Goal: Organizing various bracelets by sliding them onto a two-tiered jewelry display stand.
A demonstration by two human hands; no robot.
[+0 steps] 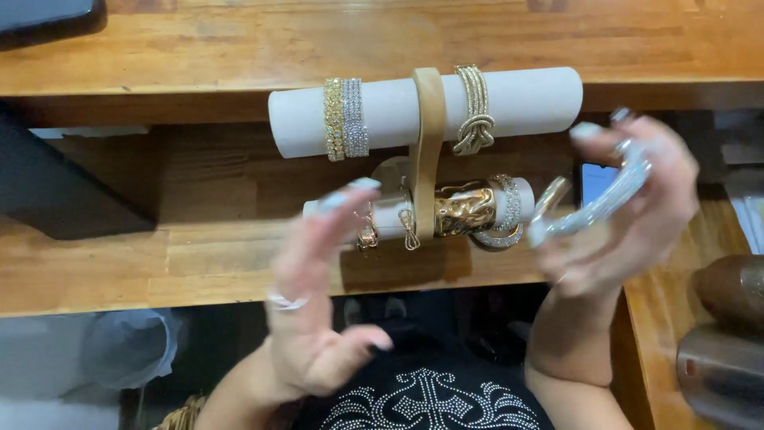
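Right hand point(629, 215) clamped on a silver bangle point(601, 203), held beside the bracelet stand point(426, 151). Left hand point(318, 295) open, fingers apart, holding nothing. Bangle judged light, stiff, slippery; grip by its outer rim

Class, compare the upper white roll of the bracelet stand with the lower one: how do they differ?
The upper roll is longer and thicker; the lower roll is shorter and thinner. The upper roll carries three bracelets with bare stretches between; the lower roll is crowded with jewellery. Both are white, lie level and cross the same tan post.
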